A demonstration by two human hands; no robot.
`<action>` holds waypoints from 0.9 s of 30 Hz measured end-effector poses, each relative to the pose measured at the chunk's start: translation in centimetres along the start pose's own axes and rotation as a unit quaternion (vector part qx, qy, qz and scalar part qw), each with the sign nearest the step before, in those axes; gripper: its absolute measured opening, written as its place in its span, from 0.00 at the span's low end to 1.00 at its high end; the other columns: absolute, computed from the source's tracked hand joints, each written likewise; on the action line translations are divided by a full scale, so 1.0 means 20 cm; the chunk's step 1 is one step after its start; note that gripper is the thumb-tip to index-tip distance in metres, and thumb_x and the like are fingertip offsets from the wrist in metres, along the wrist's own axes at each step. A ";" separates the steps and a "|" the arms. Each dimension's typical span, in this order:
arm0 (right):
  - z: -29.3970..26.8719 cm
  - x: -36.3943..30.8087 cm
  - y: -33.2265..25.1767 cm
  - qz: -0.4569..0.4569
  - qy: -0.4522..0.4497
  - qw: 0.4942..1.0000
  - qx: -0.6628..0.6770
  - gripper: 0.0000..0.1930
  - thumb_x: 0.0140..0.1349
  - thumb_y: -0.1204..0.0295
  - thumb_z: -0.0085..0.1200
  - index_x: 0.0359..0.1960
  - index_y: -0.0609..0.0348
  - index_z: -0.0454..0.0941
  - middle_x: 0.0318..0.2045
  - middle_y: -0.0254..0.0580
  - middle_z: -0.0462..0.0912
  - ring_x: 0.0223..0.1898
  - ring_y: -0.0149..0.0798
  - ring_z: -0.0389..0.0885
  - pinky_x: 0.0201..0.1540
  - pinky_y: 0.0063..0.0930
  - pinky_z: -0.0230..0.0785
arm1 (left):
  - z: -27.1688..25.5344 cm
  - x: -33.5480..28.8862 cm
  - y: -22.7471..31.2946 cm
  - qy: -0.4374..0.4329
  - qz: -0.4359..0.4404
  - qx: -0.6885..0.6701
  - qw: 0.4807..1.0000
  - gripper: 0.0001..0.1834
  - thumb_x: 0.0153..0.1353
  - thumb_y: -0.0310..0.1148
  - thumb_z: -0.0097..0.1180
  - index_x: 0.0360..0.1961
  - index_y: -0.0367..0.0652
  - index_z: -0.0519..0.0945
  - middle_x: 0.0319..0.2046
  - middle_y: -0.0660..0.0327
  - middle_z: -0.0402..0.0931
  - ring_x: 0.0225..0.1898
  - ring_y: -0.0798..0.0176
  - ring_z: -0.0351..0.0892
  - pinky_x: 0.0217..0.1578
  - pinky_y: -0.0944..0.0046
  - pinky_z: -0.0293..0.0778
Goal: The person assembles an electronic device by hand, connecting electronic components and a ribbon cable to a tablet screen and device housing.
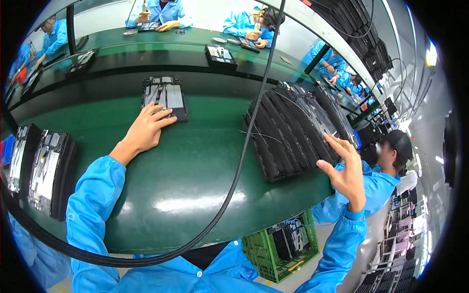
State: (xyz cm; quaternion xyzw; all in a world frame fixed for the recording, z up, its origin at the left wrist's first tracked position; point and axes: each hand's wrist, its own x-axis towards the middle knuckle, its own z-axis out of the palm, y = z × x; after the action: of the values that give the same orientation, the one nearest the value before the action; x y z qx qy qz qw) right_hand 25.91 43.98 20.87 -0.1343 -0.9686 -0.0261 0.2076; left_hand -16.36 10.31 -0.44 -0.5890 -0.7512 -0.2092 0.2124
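My left hand (145, 128) rests on a flat electronic device (166, 95) with bare inner parts, which looks like a phone or tablet without its cover. Its fingers are spread over the lower left of the device, which lies on the green bench. At the right, my right hand (348, 168) touches the near right side of a leaning stack of black devices (288, 132). Thumb and fingers are apart there, and nothing is gripped between them. The right wrist wears a blue band (355, 213).
More opened devices (46, 171) stand in stacks at the left edge. A black cable (229, 188) loops across in front of me. Below the bench, a green crate (281, 254) holds devices. Across a raised ledge, another device (221, 55) lies near co-workers; one person (378, 183) is close at right.
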 end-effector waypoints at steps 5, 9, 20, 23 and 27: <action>0.08 0.03 0.03 -0.022 0.088 0.988 -0.127 0.33 0.62 0.67 0.75 0.70 0.57 0.82 0.52 0.48 0.91 0.48 0.49 0.90 0.51 0.41 0.83 | -0.05 -0.06 0.08 0.060 0.046 0.015 0.997 0.30 0.50 0.17 0.62 0.57 0.43 0.89 0.62 0.55 0.84 0.69 0.44 0.76 0.79 0.34 0.66; 0.08 0.05 0.09 -0.124 0.111 0.950 -0.264 0.33 0.57 0.73 0.74 0.67 0.58 0.83 0.51 0.45 0.90 0.48 0.47 0.89 0.49 0.39 0.82 | -0.12 -0.13 0.16 0.074 0.049 -0.014 0.996 0.30 0.46 0.17 0.61 0.55 0.43 0.88 0.60 0.56 0.85 0.68 0.44 0.78 0.78 0.31 0.65; 0.15 -0.10 -0.76 -0.377 0.222 0.855 -0.278 0.18 0.65 0.72 0.66 0.56 0.44 0.93 0.42 0.47 0.89 0.36 0.40 0.83 0.40 0.38 0.74 | -0.23 -0.27 0.51 0.295 -0.093 -0.217 0.926 0.36 0.59 0.20 0.56 0.72 0.35 0.71 0.73 0.39 0.71 0.74 0.39 0.70 0.78 0.39 0.60; 0.29 -0.15 -0.94 -0.479 0.133 0.845 -0.197 0.16 0.67 0.70 0.63 0.56 0.46 0.92 0.36 0.41 0.85 0.30 0.33 0.79 0.36 0.32 0.71 | -0.24 -0.32 0.61 0.217 -0.165 -0.308 0.912 0.33 0.66 0.24 0.53 0.74 0.33 0.69 0.73 0.39 0.69 0.75 0.39 0.68 0.79 0.44 0.58; 0.55 -0.34 -1.17 -0.513 0.042 0.854 -0.078 0.20 0.65 0.71 0.60 0.58 0.56 0.90 0.31 0.31 0.78 0.29 0.28 0.71 0.32 0.29 0.63 | -0.20 -0.40 0.69 0.053 -0.256 -0.391 0.883 0.32 0.76 0.30 0.51 0.78 0.32 0.62 0.73 0.41 0.68 0.75 0.43 0.69 0.77 0.47 0.64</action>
State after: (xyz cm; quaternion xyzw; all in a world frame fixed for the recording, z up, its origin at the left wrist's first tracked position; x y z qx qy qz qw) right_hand 21.27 20.91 8.13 0.3676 -0.8850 -0.2097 0.1940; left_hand -0.83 4.71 -0.84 -0.3992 -0.7210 -0.5636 -0.0567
